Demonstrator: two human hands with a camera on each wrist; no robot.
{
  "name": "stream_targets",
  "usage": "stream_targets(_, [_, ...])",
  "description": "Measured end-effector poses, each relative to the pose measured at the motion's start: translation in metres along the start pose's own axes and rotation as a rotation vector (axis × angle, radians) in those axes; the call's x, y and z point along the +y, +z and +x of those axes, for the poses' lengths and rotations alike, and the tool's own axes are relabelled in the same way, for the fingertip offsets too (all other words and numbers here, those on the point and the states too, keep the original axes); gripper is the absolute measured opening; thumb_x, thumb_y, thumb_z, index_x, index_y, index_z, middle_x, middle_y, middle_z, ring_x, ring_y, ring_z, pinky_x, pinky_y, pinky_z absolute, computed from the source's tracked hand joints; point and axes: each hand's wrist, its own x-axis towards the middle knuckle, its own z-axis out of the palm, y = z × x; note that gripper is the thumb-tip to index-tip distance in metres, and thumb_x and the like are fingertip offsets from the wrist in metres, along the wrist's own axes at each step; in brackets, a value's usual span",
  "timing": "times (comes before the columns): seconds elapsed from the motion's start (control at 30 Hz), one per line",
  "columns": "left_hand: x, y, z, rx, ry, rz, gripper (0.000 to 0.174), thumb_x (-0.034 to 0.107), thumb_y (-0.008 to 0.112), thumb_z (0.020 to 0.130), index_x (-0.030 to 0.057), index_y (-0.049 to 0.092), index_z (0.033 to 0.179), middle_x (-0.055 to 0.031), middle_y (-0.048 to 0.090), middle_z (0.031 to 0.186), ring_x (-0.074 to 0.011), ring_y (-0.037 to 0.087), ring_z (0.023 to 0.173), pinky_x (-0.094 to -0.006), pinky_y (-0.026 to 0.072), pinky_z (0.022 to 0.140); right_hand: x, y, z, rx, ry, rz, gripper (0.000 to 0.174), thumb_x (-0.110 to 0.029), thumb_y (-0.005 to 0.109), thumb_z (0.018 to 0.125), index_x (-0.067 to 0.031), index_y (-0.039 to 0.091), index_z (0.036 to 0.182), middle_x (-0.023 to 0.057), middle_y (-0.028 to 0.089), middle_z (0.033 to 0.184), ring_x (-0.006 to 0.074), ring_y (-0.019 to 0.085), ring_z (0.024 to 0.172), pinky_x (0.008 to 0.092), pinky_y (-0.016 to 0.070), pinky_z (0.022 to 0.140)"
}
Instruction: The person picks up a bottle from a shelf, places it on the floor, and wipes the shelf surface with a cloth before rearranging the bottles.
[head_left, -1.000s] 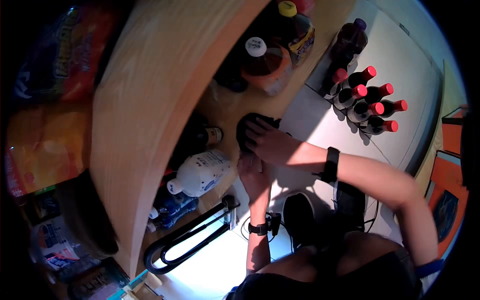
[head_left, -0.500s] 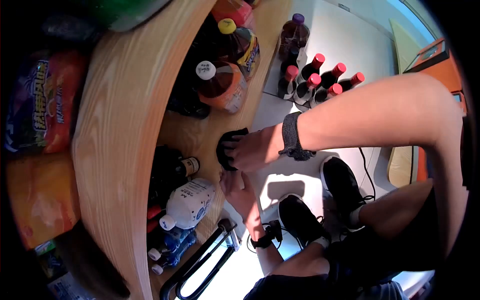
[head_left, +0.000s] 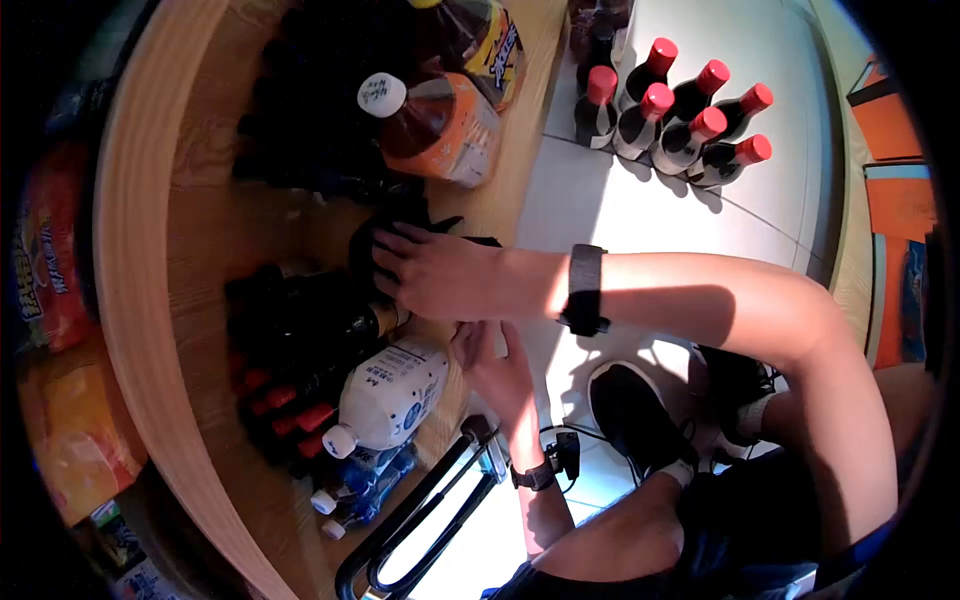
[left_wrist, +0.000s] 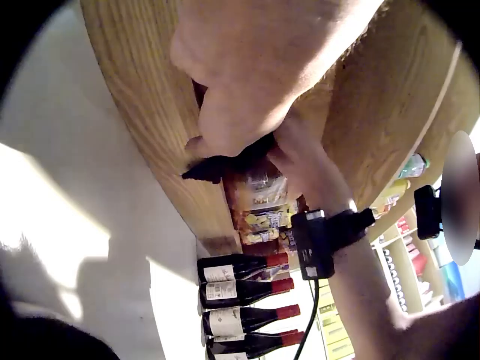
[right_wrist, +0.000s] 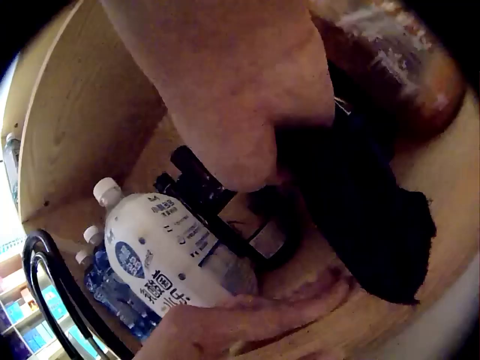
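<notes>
In the head view my right hand (head_left: 440,275) lies inside the wooden shelf, its fingers spread over a black cloth (right_wrist: 360,210). The cloth is bunched beneath the palm, and a loose flap spreads toward the shelf's edge in the right wrist view. Low at that edge is my left hand (head_left: 500,370), with fingers extended and nothing held. It lies beside a large white drink bottle (head_left: 395,395) on its side. Dark bottles (right_wrist: 259,232) lie behind the white one, close under my right hand. An orange-labelled juice bottle (head_left: 440,130) is just beyond the cloth.
Several red-capped wine bottles (head_left: 650,115) stand on the tiled floor to the right. Blue-labelled water bottles (head_left: 370,485) lie past the white bottle, near a black tubular handle (head_left: 415,510). The shelf's curved wooden front (head_left: 140,250) borders the left side.
My right hand has moved deeper into the shelf with the black cloth, toward the dark bottles. My left hand stays near the shelf edge. The head view has shifted.
</notes>
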Motion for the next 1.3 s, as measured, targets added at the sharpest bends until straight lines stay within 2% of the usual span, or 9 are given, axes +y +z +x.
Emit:
stream_targets(0.27, [0.009,0.0,0.008,0.034,-0.019,0.002,0.031,0.0,0.071,0.087,0.0032,0.076,0.118,-0.0186,0.075,0.117,-0.0365,0.068,0.106,-0.0463,0.0526,0.094,0.01,0.031,0.033,-0.044,-0.043,-0.023,0.05,-0.017,0.059,0.09,0.0085,0.059,0.133,0.0291,0.058,0.138,0.0437,0.048,0.14,0.0537,0.0359,0.12])
stream_targets(0.43, [0.001,-0.001,0.002,-0.072,-0.075,0.052,0.038,0.001,0.071,0.089,0.0046,0.074,0.126,-0.0209,0.071,0.128,-0.0351,0.067,0.117,-0.0438,0.0518,0.101,0.012,0.056,0.06,0.08,-0.051,-0.08,0.051,-0.019,0.06,0.09,0.0077,0.06,0.133,0.0287,0.058,0.138,0.0447,0.047,0.14,0.0547,0.0357,0.119])
stream_targets(0.5, [0.004,-0.001,0.003,-0.077,-0.097,0.049,0.039,0.001,0.071,0.089,0.0051,0.074,0.127,-0.0214,0.07,0.128,-0.0347,0.066,0.118,-0.0437,0.0519,0.102,0.016,0.059,0.081,-0.277,-0.076,0.017,0.046,-0.019,0.061,0.089,0.0054,0.065,0.128,0.029,0.059,0.136,0.0455,0.048,0.139,0.0566,0.0354,0.119])
stream_targets(0.6, [0.009,0.0,0.007,0.006,-0.072,0.034,0.041,-0.001,0.071,0.086,0.0082,0.076,0.125,-0.013,0.076,0.12,-0.034,0.068,0.105,-0.0436,0.0535,0.095,0.023,0.073,0.081,-0.059,-0.051,-0.085,0.039,-0.017,0.062,0.087,0.0031,0.07,0.119,0.0292,0.06,0.134,0.0459,0.049,0.136,0.0589,0.0356,0.117])
stream_targets(0.73, [0.013,-0.004,0.008,-0.032,-0.095,0.034,0.043,0.0,0.069,0.089,0.0082,0.072,0.131,-0.0135,0.071,0.13,-0.0341,0.065,0.116,-0.0428,0.0497,0.105,0.026,0.089,0.1,-0.194,-0.157,-0.103,0.034,-0.018,0.065,0.085,0.0022,0.073,0.111,0.0289,0.063,0.13,0.0464,0.051,0.132,0.0596,0.037,0.116])
stream_targets(0.83, [0.012,-0.005,0.007,-0.067,-0.085,0.016,0.044,0.002,0.067,0.092,0.0069,0.069,0.135,-0.0144,0.068,0.137,-0.0349,0.063,0.125,-0.0431,0.0472,0.109,0.033,0.142,0.119,0.058,-0.024,-0.039,0.037,-0.019,0.067,0.083,0.0025,0.072,0.112,0.0256,0.064,0.127,0.0458,0.052,0.129,0.0582,0.0388,0.114])
stream_targets(0.93, [0.013,-0.005,0.007,-0.07,-0.087,0.02,0.043,0.002,0.067,0.092,0.0064,0.069,0.135,-0.0146,0.069,0.136,-0.0353,0.063,0.124,-0.0432,0.0468,0.109,0.055,0.193,0.155,-0.141,-0.491,-0.374,0.054,-0.06,0.079,0.079,-0.0086,0.076,0.092,0.0135,0.073,0.104,0.0294,0.069,0.087,0.0518,0.0609,0.07])
stream_targets(1.07, [0.016,-0.006,0.009,-0.062,-0.097,0.008,0.042,0.001,0.067,0.091,0.0046,0.07,0.133,-0.0152,0.07,0.132,-0.0358,0.063,0.122,-0.0438,0.0472,0.109,0.048,0.181,0.154,-0.174,-0.201,-0.145,0.046,-0.053,0.077,0.082,-0.0099,0.076,0.097,0.0137,0.07,0.111,0.031,0.065,0.095,0.0533,0.0562,0.078])
stream_targets(1.3, [0.018,-0.004,0.011,0.018,-0.093,-0.023,0.034,-0.001,0.074,0.084,0.0063,0.078,0.118,-0.0178,0.075,0.12,-0.0359,0.068,0.111,-0.0447,0.0526,0.097,0.055,0.183,0.154,-0.173,-0.036,-0.023,0.034,-0.041,0.073,0.086,-0.0121,0.077,0.105,0.0141,0.066,0.123,0.0339,0.059,0.108,0.0559,0.0479,0.092])
